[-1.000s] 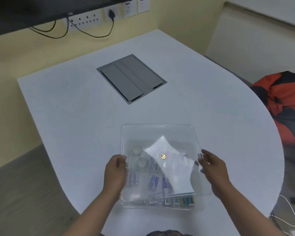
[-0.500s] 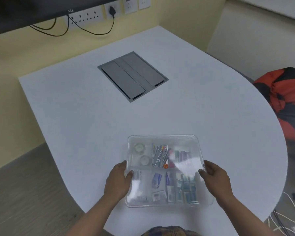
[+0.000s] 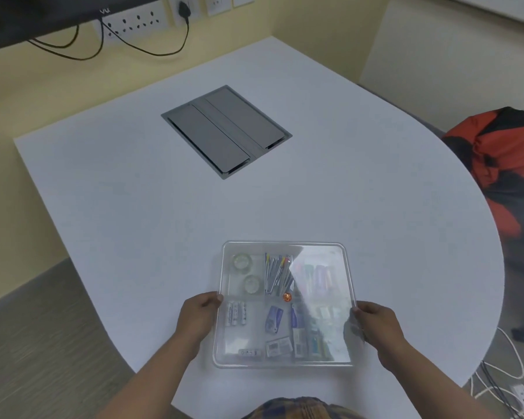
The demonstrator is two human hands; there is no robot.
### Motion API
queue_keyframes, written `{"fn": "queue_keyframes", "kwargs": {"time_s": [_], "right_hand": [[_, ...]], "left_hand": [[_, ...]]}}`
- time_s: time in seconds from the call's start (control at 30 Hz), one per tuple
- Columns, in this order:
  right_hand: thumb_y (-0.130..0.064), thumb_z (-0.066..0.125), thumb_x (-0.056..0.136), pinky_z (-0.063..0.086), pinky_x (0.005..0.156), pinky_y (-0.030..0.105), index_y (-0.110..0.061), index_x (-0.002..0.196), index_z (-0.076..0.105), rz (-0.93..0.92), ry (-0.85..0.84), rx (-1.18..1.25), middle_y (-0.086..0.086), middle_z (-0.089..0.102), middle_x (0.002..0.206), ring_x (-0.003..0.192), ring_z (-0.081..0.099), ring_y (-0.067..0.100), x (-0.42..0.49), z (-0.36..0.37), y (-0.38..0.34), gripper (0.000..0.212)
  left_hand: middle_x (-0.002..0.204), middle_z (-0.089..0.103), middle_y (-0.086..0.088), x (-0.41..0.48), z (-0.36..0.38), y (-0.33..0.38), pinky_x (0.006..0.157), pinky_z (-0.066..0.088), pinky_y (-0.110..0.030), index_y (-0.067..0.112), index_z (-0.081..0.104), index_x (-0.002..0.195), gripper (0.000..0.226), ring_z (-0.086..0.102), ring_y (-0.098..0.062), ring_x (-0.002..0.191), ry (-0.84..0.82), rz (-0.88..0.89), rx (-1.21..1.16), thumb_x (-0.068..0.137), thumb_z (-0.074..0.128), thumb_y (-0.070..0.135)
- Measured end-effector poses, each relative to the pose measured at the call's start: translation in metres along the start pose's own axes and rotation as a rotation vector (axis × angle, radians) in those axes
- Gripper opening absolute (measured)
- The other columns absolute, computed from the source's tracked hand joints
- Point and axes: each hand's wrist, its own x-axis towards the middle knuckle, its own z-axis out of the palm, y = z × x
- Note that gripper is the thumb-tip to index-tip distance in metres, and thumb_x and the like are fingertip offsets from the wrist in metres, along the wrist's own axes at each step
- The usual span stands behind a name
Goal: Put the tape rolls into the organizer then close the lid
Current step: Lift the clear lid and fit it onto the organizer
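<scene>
Clear plastic forms the organizer, a shallow, nearly square box with rounded corners, resting flat on the white counter near its front edge, its sides roughly square to the viewer. Its transparent lid lies level over the top, with glare washing out the right half. Two tape rolls, round and translucent, lie flat in the far-left compartment, one behind the other along the box's depth. Beside them, in the far-middle compartment, a bundle of pens points mostly away from the viewer, slightly fanned. White batteries lie side by side in the near-left compartment, long axes running front to back. A small orange item sits near the centre; what it is cannot be determined. Other contents on the right are blurred by reflection. The left hand grips the left edge of the box, thumb on the lid rim and fingers curled down the side. The right hand grips the right edge likewise, thumb on top. Both forearms extend forward from the bottom of view. A grey rectangular hatch panel is set flush in the counter, well apart from the box.
</scene>
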Motion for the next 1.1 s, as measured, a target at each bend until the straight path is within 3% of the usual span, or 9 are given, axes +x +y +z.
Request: {"fn": "queue_keyframes", "kwargs": {"time_s": [0.2, 0.3, 0.37, 0.47, 0.53, 0.6, 0.77, 0.97, 1.1], "right_hand": [[0.01, 0.055, 0.08, 0.046, 0.057, 0.033, -0.006, 0.069, 0.071, -0.049, 0.023, -0.107, 0.014, 0.062, 0.064, 0.054, 0.055, 0.026, 0.019, 0.0, -0.035, 0.025], [0.006, 0.058, 0.081, 0.054, 0.07, 0.044, 0.003, 0.096, 0.07, -0.06, -0.039, -0.261, 0.022, 0.067, 0.087, 0.073, 0.063, 0.033, 0.034, 0.002, -0.061, 0.019], [-0.011, 0.069, 0.082, 0.051, 0.083, 0.039, -0.004, 0.121, 0.059, -0.167, -0.062, -0.548, 0.017, 0.064, 0.115, 0.1, 0.063, 0.033, 0.04, 0.003, -0.079, 0.041], [-0.029, 0.083, 0.068, 0.048, 0.086, 0.032, -0.016, 0.137, 0.044, -0.543, -0.162, -0.868, 0.005, 0.054, 0.134, 0.118, 0.057, 0.028, 0.043, 0.005, -0.104, 0.08], [-0.039, 0.087, 0.059, 0.047, 0.099, 0.043, -0.018, 0.15, 0.021, -0.648, -0.218, -1.083, 0.002, 0.027, 0.157, 0.134, 0.041, 0.029, 0.048, 0.006, -0.114, 0.115], [-0.051, 0.087, 0.056, 0.037, 0.11, 0.047, -0.016, 0.153, -0.005, -0.639, -0.238, -1.329, 0.001, -0.006, 0.163, 0.148, 0.011, 0.026, 0.055, 0.004, -0.118, 0.139], [-0.067, 0.085, 0.042, 0.002, 0.119, 0.039, -0.001, 0.142, -0.03, -0.601, -0.439, -1.574, 0.013, -0.037, 0.151, 0.14, -0.031, 0.028, 0.068, 0.002, -0.12, 0.166], [-0.068, 0.086, 0.037, 0.009, 0.119, 0.039, -0.001, 0.139, -0.034, -0.64, -0.394, -1.575, 0.013, -0.041, 0.148, 0.137, -0.034, 0.028, 0.073, 0.005, -0.117, 0.171], [-0.071, 0.083, 0.041, 0.002, 0.12, 0.039, 0.0, 0.14, -0.031, -0.672, -0.352, -1.582, 0.016, -0.036, 0.151, 0.14, -0.031, 0.03, 0.075, 0.006, -0.125, 0.167]], "left_hand": [[0.071, 0.061, -0.002, 0.029, 0.0, 0.02, 0.065, 0.047, -0.033, 0.01, 0.07, 0.093, 0.012, 0.053, -0.019, 0.062, -0.077, 0.054, 0.137, 0.088, 0.066, 0.02], [0.115, 0.062, -0.01, 0.047, 0.006, 0.041, 0.085, 0.044, -0.032, 0.012, 0.049, 0.132, 0.048, 0.058, -0.024, 0.098, -0.042, 0.16, 0.487, 0.088, 0.065, 0.023], [0.144, 0.044, -0.01, 0.054, 0.004, 0.057, 0.102, 0.038, -0.035, 0.014, 0.028, 0.146, 0.075, 0.046, -0.026, 0.127, -0.044, 0.299, 0.727, 0.084, 0.068, 0.028], [0.161, 0.009, 0.0, 0.061, -0.001, 0.081, 0.11, 0.032, -0.034, 0.02, 0.006, 0.151, 0.112, 0.027, -0.018, 0.142, -0.199, 0.477, 0.99, 0.07, 0.08, 0.04], [0.161, -0.012, 0.006, 0.061, -0.001, 0.093, 0.109, 0.035, -0.038, 0.022, -0.008, 0.151, 0.132, 0.019, -0.016, 0.145, -0.297, 0.467, 1.221, 0.06, 0.084, 0.049], [0.157, -0.026, 0.006, 0.061, 0.001, 0.102, 0.107, 0.038, -0.04, 0.018, -0.016, 0.149, 0.142, 0.015, -0.017, 0.146, -0.352, 0.456, 1.402, 0.054, 0.087, 0.05], [0.143, -0.048, 0.001, 0.067, 0.002, 0.102, 0.114, 0.031, -0.034, 0.012, -0.03, 0.141, 0.152, 0.001, -0.019, 0.148, -0.515, 0.431, 1.302, 0.054, 0.092, 0.034], [0.139, -0.053, 0.003, 0.074, 0.006, 0.099, 0.116, 0.027, -0.033, 0.012, -0.034, 0.139, 0.156, -0.011, -0.018, 0.147, -0.502, 0.447, 1.231, 0.051, 0.094, 0.031], [0.143, -0.049, 0.0, 0.078, 0.012, 0.112, 0.115, 0.028, -0.04, 0.01, -0.031, 0.141, 0.155, -0.018, -0.02, 0.146, -0.439, 0.445, 1.312, 0.052, 0.093, 0.032]]}}
